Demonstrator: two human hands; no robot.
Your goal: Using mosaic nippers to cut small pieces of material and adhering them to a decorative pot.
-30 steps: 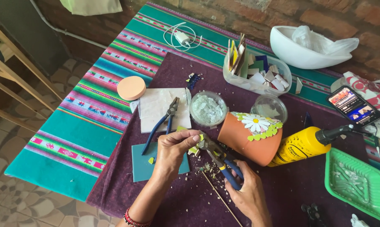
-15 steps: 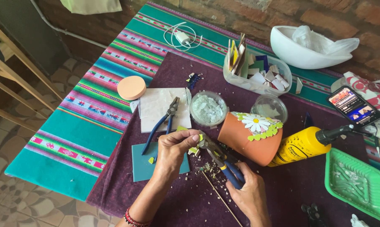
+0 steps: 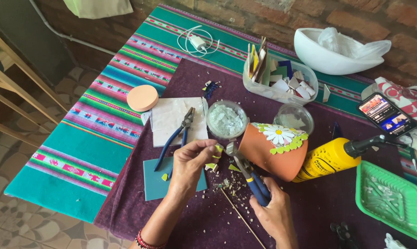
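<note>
The left hand (image 3: 190,161) pinches a small yellow-green tile piece (image 3: 217,148) between thumb and fingertips, held just above the purple cloth (image 3: 194,83) near the middle of the table. The right hand (image 3: 277,214) is closed around the blue handles of a pair of tile nippers (image 3: 245,168), whose metal head points up and left and meets the tile piece at its right edge; whether the blades bite it or only touch cannot be told. Beneath the two hands lie loose yellow-green chips and crumbs (image 3: 229,182), and a thin wooden stick (image 3: 240,216) runs toward the near edge.

Under the left wrist lies a teal square tile (image 3: 155,182), with a second pair of blue-handled pliers (image 3: 176,136) lying partly on it and partly on a white tile (image 3: 169,117). Just beyond the hands a terracotta pot (image 3: 268,154) lies on its side, bearing a white daisy and green leaf shapes. Beside it lies a yellow glue bottle (image 3: 330,159) with a black nozzle. A round clear tub of pale glass bits (image 3: 226,120) stands behind the tile piece. A green tray (image 3: 393,200) sits at the right edge, and a clear box of tile scraps (image 3: 282,80) toward the far edge.
</note>
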